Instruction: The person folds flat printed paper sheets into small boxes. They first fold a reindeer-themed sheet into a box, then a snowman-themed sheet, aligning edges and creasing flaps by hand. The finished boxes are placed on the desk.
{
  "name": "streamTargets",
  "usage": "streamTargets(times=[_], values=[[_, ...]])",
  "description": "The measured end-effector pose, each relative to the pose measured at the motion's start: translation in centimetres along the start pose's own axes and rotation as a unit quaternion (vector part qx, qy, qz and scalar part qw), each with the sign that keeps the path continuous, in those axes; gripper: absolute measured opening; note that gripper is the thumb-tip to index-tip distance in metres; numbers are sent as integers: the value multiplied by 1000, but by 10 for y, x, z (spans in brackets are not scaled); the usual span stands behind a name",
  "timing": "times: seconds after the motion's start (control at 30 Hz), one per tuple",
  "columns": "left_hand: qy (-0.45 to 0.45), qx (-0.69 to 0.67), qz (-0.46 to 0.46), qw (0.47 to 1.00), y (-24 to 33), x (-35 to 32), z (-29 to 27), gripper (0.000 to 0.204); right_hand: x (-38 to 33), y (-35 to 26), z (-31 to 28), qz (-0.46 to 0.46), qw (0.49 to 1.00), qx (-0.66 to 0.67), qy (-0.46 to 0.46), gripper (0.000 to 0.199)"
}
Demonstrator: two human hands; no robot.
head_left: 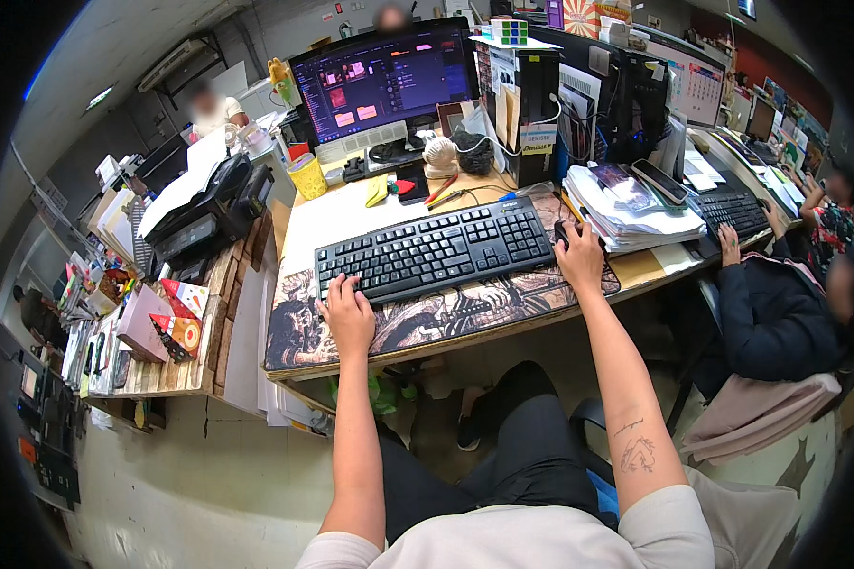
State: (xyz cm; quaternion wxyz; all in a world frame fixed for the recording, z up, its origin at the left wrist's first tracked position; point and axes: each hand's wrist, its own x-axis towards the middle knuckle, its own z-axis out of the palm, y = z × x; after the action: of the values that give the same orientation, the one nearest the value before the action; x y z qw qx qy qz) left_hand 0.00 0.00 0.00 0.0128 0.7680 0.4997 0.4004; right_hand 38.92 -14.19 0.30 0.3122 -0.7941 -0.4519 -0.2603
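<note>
My left hand (349, 311) rests at the lower left corner of a black computer keyboard (438, 249), fingers spread over its keys and holding nothing. Just past the keyboard's right end, my right hand (580, 258) is curled over a dark computer mouse (567, 231), which is mostly hidden under the fingers. Keyboard and mouse lie on a desk mat printed with brown and black drawings (427, 327). Behind them stands a lit monitor (389, 83) showing a dark purple screen with several pinkish icons.
A yellow cup (306, 177), a white ornament (439, 156) and pens sit behind the keyboard. Right of the mouse is a paper stack (626, 211) with a phone (659, 180) on it. A black printer (204, 223) stands left. A co-worker types at the right.
</note>
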Motion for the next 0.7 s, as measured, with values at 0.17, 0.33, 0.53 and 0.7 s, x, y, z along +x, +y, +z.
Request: streamTargets(times=[0.17,0.33,0.53,0.7], values=[[4,13,-1,1000,2,-2,1,25,-1,1,-1,6,1000,-8,-9,33],[4,-3,-1,1000,2,-1,0,24,-1,0,0,-4,1000,-4,12,33],[10,1,2,1000,2,-1,1,24,0,-1,-1,0,1000,-8,6,32],[14,5,7,1000,1,-1,1,24,0,0,0,2,1000,-1,4,32]])
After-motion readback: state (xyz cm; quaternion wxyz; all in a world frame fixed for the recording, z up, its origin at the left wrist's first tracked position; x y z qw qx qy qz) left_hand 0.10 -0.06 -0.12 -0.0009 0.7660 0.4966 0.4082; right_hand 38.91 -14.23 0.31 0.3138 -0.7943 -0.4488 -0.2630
